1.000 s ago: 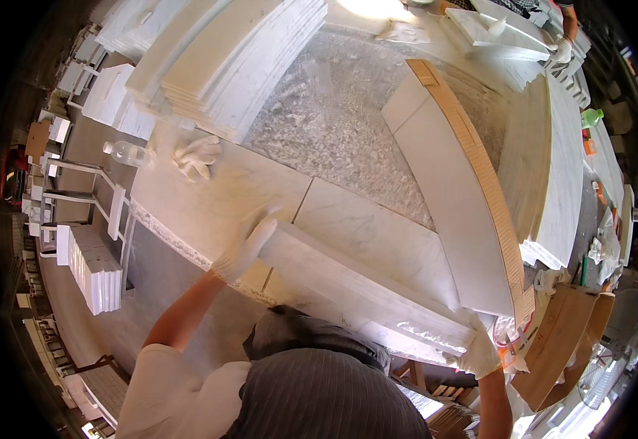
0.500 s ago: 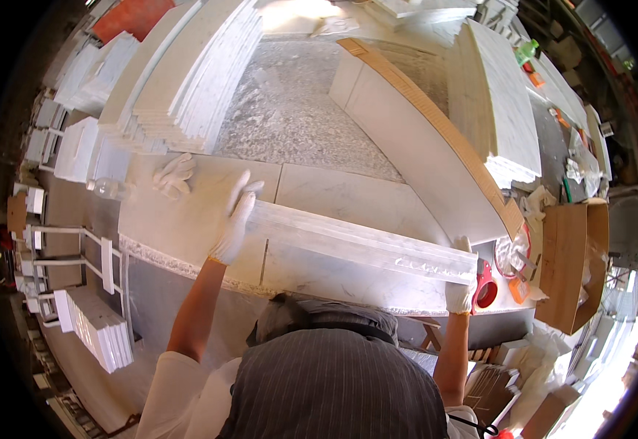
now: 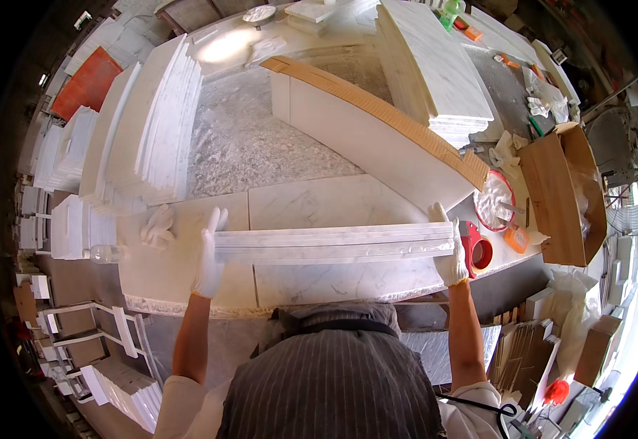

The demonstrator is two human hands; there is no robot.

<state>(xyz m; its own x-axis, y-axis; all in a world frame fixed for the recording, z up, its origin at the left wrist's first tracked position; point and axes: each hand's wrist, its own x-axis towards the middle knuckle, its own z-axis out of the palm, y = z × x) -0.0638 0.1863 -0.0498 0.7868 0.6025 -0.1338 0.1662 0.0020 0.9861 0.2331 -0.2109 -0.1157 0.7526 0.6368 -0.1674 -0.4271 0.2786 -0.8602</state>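
Observation:
In front of me, a long, narrow stack of thin white marble-like strips (image 3: 333, 244) lies across the pale slabs of the bench. At its left end my left hand (image 3: 207, 256), in a white glove, is set flat with the fingers straight and pointing away from me. My right hand (image 3: 450, 250), gloved too, lies along the right end, fingers likewise stretched out. The stack sits between the two palms. Just beyond my right hand is a red tape dispenser (image 3: 477, 250).
A long white box with a brown cardboard edge (image 3: 377, 132) stands diagonally behind the stack. Tall piles of slabs rise at left (image 3: 154, 121) and right (image 3: 436, 69). A loose glove (image 3: 158, 227), a plastic bottle (image 3: 105, 254), a red-rimmed bowl (image 3: 494, 201) and an open carton (image 3: 553, 194) lie around.
The whole view has turned, so the strips now look nearly level. My left hand has straightened and come flat against their left end. My right hand stays at the other end.

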